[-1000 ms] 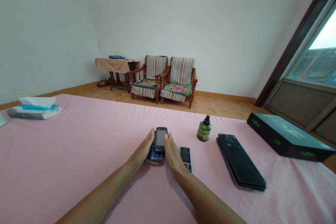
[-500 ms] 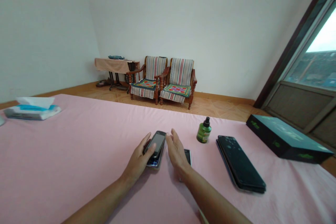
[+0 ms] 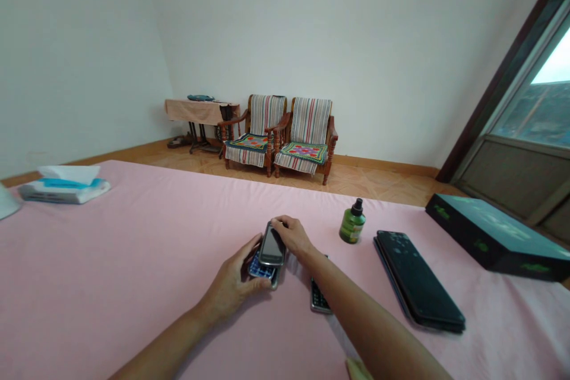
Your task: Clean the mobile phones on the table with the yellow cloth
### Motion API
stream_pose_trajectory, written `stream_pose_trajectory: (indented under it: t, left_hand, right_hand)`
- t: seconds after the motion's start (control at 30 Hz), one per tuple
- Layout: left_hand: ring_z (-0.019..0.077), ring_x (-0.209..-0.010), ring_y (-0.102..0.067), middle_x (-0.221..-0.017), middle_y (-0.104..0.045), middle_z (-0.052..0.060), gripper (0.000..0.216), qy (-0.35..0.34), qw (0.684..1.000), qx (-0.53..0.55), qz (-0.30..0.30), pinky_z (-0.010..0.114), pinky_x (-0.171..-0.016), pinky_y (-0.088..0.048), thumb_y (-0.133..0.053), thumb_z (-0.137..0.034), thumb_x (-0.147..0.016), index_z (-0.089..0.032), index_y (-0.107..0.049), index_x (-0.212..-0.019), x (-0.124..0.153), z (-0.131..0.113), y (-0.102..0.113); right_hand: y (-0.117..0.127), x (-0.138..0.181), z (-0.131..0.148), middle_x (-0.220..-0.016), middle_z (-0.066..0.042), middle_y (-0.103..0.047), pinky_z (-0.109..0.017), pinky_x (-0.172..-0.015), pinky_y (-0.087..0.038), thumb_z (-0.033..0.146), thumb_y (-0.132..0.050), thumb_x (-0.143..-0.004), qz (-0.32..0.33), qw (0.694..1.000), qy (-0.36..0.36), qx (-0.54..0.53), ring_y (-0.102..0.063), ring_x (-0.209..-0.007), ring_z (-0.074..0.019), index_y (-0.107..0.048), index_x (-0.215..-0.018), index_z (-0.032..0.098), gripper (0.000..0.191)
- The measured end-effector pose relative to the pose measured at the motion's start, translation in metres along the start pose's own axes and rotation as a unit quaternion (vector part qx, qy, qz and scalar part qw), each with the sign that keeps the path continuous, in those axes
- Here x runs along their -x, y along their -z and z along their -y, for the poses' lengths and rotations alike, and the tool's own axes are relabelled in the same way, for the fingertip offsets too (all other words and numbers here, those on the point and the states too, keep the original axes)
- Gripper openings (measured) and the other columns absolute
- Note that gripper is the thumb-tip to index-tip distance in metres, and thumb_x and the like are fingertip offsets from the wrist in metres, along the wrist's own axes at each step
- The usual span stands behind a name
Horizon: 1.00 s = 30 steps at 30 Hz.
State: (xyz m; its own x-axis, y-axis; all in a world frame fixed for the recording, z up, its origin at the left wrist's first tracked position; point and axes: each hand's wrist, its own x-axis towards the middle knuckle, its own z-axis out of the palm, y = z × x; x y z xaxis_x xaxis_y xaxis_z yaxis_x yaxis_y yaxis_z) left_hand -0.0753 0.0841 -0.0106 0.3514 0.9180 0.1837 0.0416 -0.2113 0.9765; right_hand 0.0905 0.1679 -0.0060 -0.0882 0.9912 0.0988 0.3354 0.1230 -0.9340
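The left hand grips the lower phone by its sides, its thumb now off the top phone and at the near edge, while the right hand — apart from the pile half a second ago — pinches the top phone's far end above the pink cloth. Beyond lie one more phone under the right forearm, one stack of dark slabs, one green bottle, one box and one tissue pack — then two chairs against a white wall.

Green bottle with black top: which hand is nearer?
Right. The right hand, on a dark rectangular phone, is left of the bottle; the left hand is farther left, nearer the wearer.
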Motion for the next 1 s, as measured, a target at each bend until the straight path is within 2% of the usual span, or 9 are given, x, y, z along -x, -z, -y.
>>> stream_pose_trajectory:
  t: [0.13,0.27,0.53,0.67,0.77,0.83,0.93,1.0]
  left_hand:
    - [0.0346,-0.118,-0.058,-0.135,-0.058,0.014,0.093,0.014,1.0,0.006,-0.01,0.043,-0.102,-0.044,-0.084,-0.039,-0.068,-0.018,-0.038,-0.145,-0.001,-0.001,-0.001]
    - [0.0326,-0.12,-0.056,-0.133,-0.06,0.01,0.083,-0.016,1.0,-0.002,-0.005,0.038,-0.102,-0.045,-0.083,-0.035,-0.069,-0.021,-0.045,-0.142,-0.001,-0.008,-0.005]
    - [0.0336,-0.132,-0.045,-0.144,-0.051,0.01,0.088,-0.053,0.997,-0.053,-0.013,0.041,-0.11,-0.036,-0.082,-0.037,-0.071,-0.022,-0.039,-0.146,0.001,-0.006,-0.007]
    - [0.0324,-0.135,-0.042,-0.148,-0.047,0.009,0.082,-0.065,0.992,-0.106,-0.006,0.043,-0.113,-0.031,-0.079,-0.035,-0.076,-0.025,-0.039,-0.146,0.002,-0.002,-0.004]
    - [0.0316,-0.133,-0.045,-0.146,-0.049,0.01,0.074,-0.067,0.989,-0.131,-0.008,0.043,-0.112,-0.033,-0.077,-0.035,-0.078,-0.025,-0.044,-0.143,0.002,-0.001,-0.002]
    - [0.0322,-0.131,-0.047,-0.145,-0.049,0.012,0.078,-0.058,0.99,-0.13,-0.012,0.043,-0.109,-0.037,-0.077,-0.037,-0.077,-0.023,-0.041,-0.145,0.002,-0.001,-0.001]
    - [0.0345,-0.126,-0.051,-0.145,-0.046,0.014,0.088,-0.091,0.973,-0.195,-0.08,0.045,-0.106,-0.041,-0.081,-0.039,-0.072,-0.021,-0.037,-0.146,0.009,-0.004,-0.002]
    - [0.034,-0.122,-0.054,-0.139,-0.051,0.013,0.073,-0.158,0.939,-0.274,-0.134,0.046,-0.106,-0.041,-0.076,-0.036,-0.076,-0.023,-0.045,-0.141,0.019,-0.008,-0.009]
  right_hand:
    - [-0.003,0.003,0.003,-0.118,-0.007,-0.062,-0.041,-0.083,-0.054,0.033,-0.059,-0.094,-0.022,0.999,-0.007,0.024,-0.063,-0.099,-0.0212,-0.059,-0.118,0.017,0.029]
    - [-0.005,0.012,0.01,-0.117,-0.007,-0.062,-0.041,-0.084,-0.054,0.034,-0.058,-0.095,-0.045,0.998,-0.009,0.044,-0.063,-0.098,-0.0204,-0.06,-0.116,0.017,0.027]
    - [-0.003,0.026,0.016,-0.101,-0.005,-0.068,-0.04,-0.084,-0.053,0.035,-0.058,-0.094,-0.061,0.995,0.017,0.073,-0.066,-0.091,-0.0182,-0.065,-0.101,0.015,0.022]
    - [-0.003,0.028,0.018,-0.099,-0.009,-0.072,-0.039,-0.09,-0.049,0.028,-0.056,-0.093,-0.08,0.994,0.033,0.072,-0.066,-0.095,-0.0207,-0.069,-0.099,0.014,0.021]
    - [0.01,0.033,0.018,-0.11,-0.014,-0.071,-0.037,-0.092,-0.048,0.03,-0.052,-0.091,-0.113,0.991,0.044,0.061,-0.064,-0.103,-0.0236,-0.068,-0.108,0.011,0.03]
    - [0.028,0.042,0.015,-0.116,-0.014,-0.069,-0.036,-0.092,-0.048,0.033,-0.048,-0.091,-0.138,0.988,0.051,0.051,-0.063,-0.106,-0.0233,-0.066,-0.114,0.012,0.035]
    - [0.06,0.067,0.004,-0.113,-0.013,-0.069,-0.034,-0.086,-0.051,0.038,-0.043,-0.092,-0.166,0.984,0.051,0.04,-0.064,-0.102,-0.0226,-0.064,-0.114,0.013,0.04]
    - [0.078,0.09,-0.009,-0.098,-0.013,-0.072,-0.035,-0.077,-0.054,0.04,-0.046,-0.088,-0.172,0.983,0.037,0.042,-0.068,-0.087,-0.0235,-0.064,-0.11,0.012,0.04]
